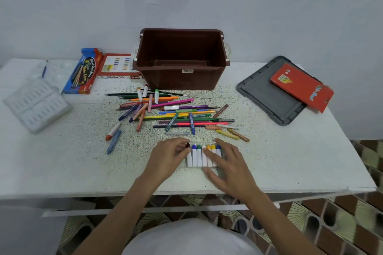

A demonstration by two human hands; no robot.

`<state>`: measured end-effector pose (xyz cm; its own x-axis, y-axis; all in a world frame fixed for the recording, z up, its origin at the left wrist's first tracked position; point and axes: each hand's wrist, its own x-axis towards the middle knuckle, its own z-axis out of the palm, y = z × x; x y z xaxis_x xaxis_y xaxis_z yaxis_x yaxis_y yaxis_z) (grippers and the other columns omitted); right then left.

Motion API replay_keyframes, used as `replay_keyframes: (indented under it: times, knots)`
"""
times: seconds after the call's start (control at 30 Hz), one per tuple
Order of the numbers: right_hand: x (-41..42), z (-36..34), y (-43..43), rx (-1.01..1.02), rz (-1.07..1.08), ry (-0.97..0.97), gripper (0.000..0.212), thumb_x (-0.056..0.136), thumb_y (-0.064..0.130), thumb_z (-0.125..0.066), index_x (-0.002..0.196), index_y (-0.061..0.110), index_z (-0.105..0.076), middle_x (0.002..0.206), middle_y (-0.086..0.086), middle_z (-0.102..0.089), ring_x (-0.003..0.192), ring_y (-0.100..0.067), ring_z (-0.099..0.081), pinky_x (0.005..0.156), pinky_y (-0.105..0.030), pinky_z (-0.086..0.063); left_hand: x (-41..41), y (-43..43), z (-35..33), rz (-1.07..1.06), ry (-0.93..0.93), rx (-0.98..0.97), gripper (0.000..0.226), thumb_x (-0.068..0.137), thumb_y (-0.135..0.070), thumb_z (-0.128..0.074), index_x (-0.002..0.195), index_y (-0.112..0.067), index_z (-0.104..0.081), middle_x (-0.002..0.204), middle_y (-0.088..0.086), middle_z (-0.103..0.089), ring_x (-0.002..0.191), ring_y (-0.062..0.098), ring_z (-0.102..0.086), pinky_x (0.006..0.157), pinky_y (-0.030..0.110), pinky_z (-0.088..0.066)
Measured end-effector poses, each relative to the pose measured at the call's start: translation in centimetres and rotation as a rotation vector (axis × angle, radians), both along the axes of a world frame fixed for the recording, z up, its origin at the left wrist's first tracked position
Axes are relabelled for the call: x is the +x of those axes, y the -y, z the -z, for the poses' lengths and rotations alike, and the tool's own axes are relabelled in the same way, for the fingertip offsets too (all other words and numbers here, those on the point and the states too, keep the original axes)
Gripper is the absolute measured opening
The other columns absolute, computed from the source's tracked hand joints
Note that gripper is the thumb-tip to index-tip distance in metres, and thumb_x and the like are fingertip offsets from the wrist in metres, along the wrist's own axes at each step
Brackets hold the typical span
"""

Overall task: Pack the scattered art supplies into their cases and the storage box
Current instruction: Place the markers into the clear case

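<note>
On the table [83, 161], the left hand [169, 156] pinches a brown tube [189, 159] into the row [197, 157], while the right hand's [228, 165] flat fingers steady it.

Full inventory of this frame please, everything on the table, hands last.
storage box: one, brown, back centre.
lid: one, grey, right of it.
red case: one, on the lid.
brush box: one, blue, back left.
oil pastels box: one, red-white, beside the brush box.
clear trays: at least two, far left.
pencils and crayons: many, mixed colours, heaped mid-table.
loose tubes: about three, white, near the storage box.
paint tubes: about seven, white, coloured caps, front centre.
table: one, pale, speckled.
left hand: one, pinching the dark-capped tube at the row's left end.
right hand: one, fingers flat on the tubes.
</note>
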<state>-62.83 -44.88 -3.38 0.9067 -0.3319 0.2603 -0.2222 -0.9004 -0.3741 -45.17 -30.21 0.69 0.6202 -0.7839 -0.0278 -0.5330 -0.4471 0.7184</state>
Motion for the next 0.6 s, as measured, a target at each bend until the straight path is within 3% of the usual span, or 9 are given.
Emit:
replay_keyframes:
  times: [0.13,0.23,0.33,0.43,0.6]
  knots:
    - [0.0,0.1,0.0,-0.005,-0.003,0.011,0.05,0.095,0.052,-0.056,0.137,0.026,-0.057,0.146,-0.011,-0.045,0.127,-0.026,-0.043,0.103,-0.036,-0.037,-0.3,-0.1,0.7,0.032,0.072,0.021,0.04,0.093,-0.036,-0.062,0.131,-0.022,-0.062,0.107,-0.006,-0.067,0.096,0.008,-0.057,0.087,0.025,-0.046]
    - [0.0,0.1,0.0,-0.009,0.0,0.012,0.05,0.094,0.051,-0.057,0.137,0.025,-0.058,0.146,-0.011,-0.045,0.127,-0.026,-0.043,0.103,-0.037,-0.037,-0.5,-0.2,1.6,0.064,0.149,0.01,0.04,0.095,-0.033,-0.06,0.133,-0.019,-0.059,0.112,-0.002,-0.065,0.104,0.015,-0.053,0.09,0.03,-0.041]
    - [0.0,0.1,0.0,-0.008,0.0,0.015,0.05,0.094,0.051,-0.058,0.136,0.025,-0.058,0.146,-0.011,-0.045,0.127,-0.027,-0.043,0.104,-0.036,-0.037,-0.5,-0.6,2.5,0.091,0.212,-0.024,0.04,0.096,-0.035,-0.058,0.132,-0.017,-0.06,0.107,-0.003,-0.065,0.1,0.015,-0.051,0.088,0.035,-0.043]
    - [0.0,0.1,0.0,-0.011,0.002,0.013,0.049,0.094,0.051,-0.059,0.136,0.025,-0.059,0.146,-0.011,-0.045,0.126,-0.026,-0.044,0.103,-0.036,-0.037,-0.2,-0.9,3.2,0.143,0.314,-0.03,0.05,0.095,-0.047,-0.044,0.131,-0.017,-0.061,0.105,-0.006,-0.063,0.098,0.012,-0.049,0.085,0.035,-0.044]
    - [0.0,0.1,0.0,-0.016,0.002,0.011,0.05,0.093,0.051,-0.058,0.136,0.026,-0.058,0.146,-0.01,-0.045,0.127,-0.025,-0.043,0.104,-0.033,-0.035,0.1,-1.6,3.7,0.237,0.524,0.019,0.052,0.098,-0.048,-0.037,0.134,-0.018,-0.059,0.112,-0.007,-0.056,0.105,0.011,-0.045,0.087,0.027,-0.032]
